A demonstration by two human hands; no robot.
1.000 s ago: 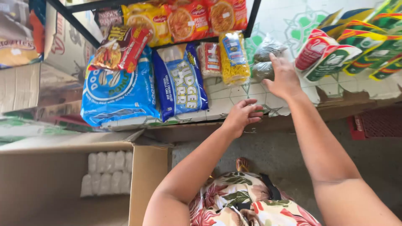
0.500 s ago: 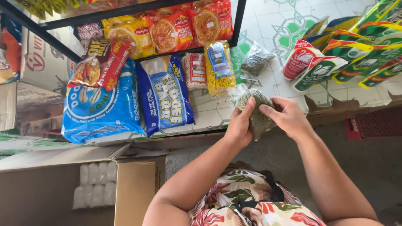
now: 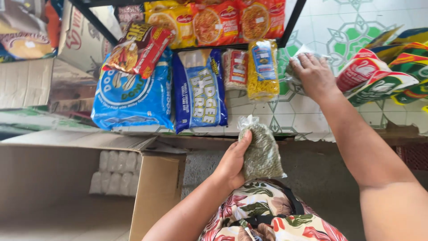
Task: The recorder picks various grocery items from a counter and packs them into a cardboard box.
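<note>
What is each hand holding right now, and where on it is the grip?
The left hand grips a clear bag of green grains along its left side. The right hand rests palm-down on a second clear bag on the tiled ledge; whether it grips cannot be told.

A small clear bag of greenish dried grains (image 3: 261,153), knotted at the top, stood upright below the tiled shelf's edge. A second clear bag (image 3: 295,76) lay on the tiled shelf, largely covered.
</note>
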